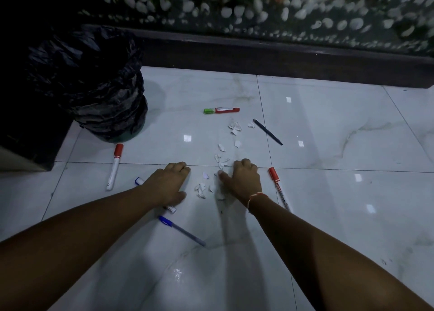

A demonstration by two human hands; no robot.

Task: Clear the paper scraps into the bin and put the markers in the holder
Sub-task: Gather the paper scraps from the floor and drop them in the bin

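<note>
White paper scraps [201, 190] lie scattered on the tiled floor, from between my hands up to a far cluster [235, 128]. My left hand [167, 184] rests palm down with curled fingers over a blue-capped white marker [140, 181], hiding its middle. My right hand [243, 180] is curled on the floor with scraps at its thumb and under its palm. A red-capped white marker [114, 167] lies left, a red marker [278, 186] beside my right wrist, a red and green marker [222, 110] further off. No holder is in view.
A bin lined with a black bag [94, 83] stands at the far left. A blue pen [182, 231] lies below my left hand, and a dark pen [267, 132] at the right of the scraps. A dark ledge [281, 59] borders the floor at the back.
</note>
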